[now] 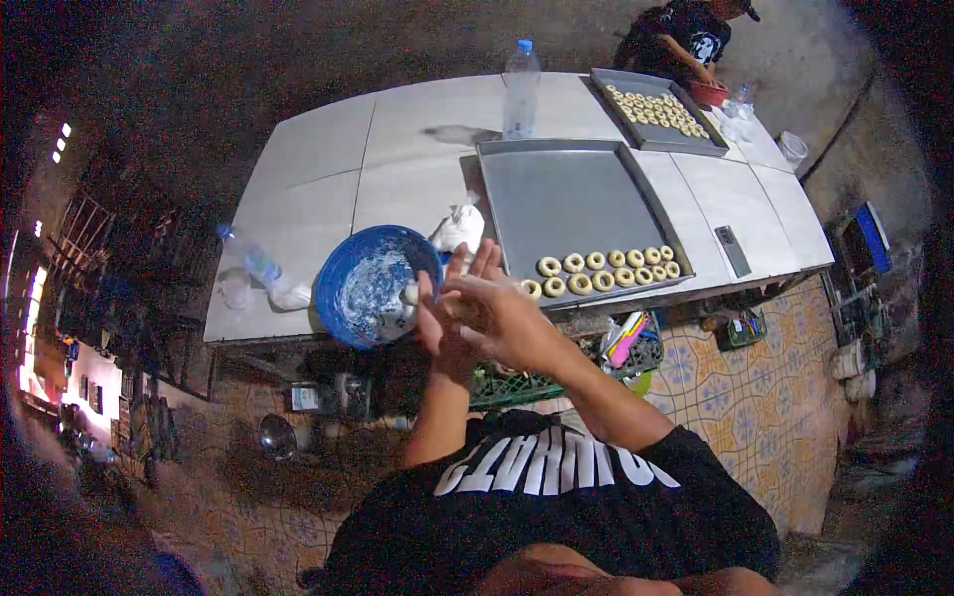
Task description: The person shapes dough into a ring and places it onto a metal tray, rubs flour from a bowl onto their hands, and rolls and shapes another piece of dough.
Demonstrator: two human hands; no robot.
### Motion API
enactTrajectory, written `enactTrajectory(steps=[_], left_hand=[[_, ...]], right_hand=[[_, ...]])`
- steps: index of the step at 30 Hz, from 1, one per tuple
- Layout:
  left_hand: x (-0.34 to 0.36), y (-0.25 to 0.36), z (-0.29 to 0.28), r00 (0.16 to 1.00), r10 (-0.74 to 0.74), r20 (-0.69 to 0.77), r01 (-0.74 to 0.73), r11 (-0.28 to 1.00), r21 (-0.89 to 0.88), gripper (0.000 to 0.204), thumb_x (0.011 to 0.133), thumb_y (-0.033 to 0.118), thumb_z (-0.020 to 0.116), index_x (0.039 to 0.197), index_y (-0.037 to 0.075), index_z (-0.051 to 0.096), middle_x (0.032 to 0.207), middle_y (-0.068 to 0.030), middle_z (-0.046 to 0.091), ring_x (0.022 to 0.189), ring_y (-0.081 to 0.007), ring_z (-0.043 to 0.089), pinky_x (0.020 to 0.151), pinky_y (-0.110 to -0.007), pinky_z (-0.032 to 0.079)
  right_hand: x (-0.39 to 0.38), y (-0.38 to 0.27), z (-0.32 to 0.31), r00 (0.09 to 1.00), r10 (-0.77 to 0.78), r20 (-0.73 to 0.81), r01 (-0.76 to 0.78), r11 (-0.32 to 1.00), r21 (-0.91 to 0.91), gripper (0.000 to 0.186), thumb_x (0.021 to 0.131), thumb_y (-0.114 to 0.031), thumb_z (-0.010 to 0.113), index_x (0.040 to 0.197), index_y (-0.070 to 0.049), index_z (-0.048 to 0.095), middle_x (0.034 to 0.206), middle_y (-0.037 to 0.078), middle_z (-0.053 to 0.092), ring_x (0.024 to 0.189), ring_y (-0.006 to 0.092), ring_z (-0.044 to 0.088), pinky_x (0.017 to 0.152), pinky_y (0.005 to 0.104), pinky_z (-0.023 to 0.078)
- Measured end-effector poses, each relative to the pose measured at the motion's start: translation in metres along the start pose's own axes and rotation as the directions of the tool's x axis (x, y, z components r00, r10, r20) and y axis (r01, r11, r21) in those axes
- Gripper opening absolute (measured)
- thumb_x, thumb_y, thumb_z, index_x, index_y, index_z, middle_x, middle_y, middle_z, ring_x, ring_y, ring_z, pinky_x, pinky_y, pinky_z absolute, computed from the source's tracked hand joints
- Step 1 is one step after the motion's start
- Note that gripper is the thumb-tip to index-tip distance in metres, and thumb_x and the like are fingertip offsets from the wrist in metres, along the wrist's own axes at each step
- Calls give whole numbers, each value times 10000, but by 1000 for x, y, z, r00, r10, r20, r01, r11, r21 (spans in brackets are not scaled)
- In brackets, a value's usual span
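My left hand (437, 323) and my right hand (505, 316) are close together, overlapping, at the right side of a blue bowl (330, 316). Fingers of both hands stretch up and away from me; the right one partly covers the left palm. A small pale lump, like dough (411, 294), shows at the edge of my left fingers, but I cannot tell whether it is held. White flour-like powder and pale lumps lie in the bowl. Just beyond my hands sits a white plastic bag (459, 228). To the right, ring-shaped dough pieces (603, 281) line the near edge of a metal tray (568, 146).
A clear bottle with a blue cap (521, 94) stands behind the tray; another bottle (253, 260) lies left of the bowl. At the far right, a person (686, 45) reaches into a red bowl (709, 94) beside a second tray of rings (686, 142). A dark flat device (732, 250) lies on the table.
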State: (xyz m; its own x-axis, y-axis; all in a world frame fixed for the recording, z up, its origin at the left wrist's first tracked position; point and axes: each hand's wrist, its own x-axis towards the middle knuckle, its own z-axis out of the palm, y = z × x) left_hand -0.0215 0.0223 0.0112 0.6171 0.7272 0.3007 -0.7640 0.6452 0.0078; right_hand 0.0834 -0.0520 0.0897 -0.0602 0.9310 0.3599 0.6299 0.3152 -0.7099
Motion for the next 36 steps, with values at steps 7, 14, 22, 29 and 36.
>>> enactTrajectory(steps=[7,14,22,29,36], left_hand=[[0,13,1,993,54,-102,-52,998,19,747,1077,597,330,1522,-1,387,1596,-315,355,1524,-427,293,1229,-558,303],[-3,16,-6,999,23,-48,-29,993,-112,768,1066,610,324,1498,-14,445,1606,-312,339,1541,-416,258,1240,-558,276],[-3,31,0,995,84,-46,-82,996,38,762,1067,618,289,1495,10,455,1615,-284,354,1540,-376,287,1260,-517,249],[1,21,1,997,59,41,-56,997,-57,751,1071,592,311,1533,10,413,1656,-297,260,1574,-379,198,1269,-519,199],[10,23,-3,998,52,25,-56,986,155,753,1047,635,293,1575,114,423,1680,-212,277,1576,-381,188,1280,-532,131]], right_hand=[[1,-6,-12,945,255,206,-255,967,-26,466,805,-127,791,1244,-54,652,1073,237,677,963,402,650,881,462,506],[1,4,-1,963,220,157,-243,959,146,502,793,-76,775,1275,-11,648,1163,250,671,1126,431,646,982,453,510],[23,-8,5,991,76,107,-83,994,68,482,778,-57,761,1247,-36,652,1087,235,696,1073,392,675,938,436,527],[40,-11,12,980,62,190,-85,990,114,511,772,-73,768,1269,-54,651,1155,252,681,1080,419,671,929,439,532],[36,3,12,968,69,241,-116,975,189,573,783,-95,771,1336,-53,628,1176,229,709,1106,355,699,967,415,526]])
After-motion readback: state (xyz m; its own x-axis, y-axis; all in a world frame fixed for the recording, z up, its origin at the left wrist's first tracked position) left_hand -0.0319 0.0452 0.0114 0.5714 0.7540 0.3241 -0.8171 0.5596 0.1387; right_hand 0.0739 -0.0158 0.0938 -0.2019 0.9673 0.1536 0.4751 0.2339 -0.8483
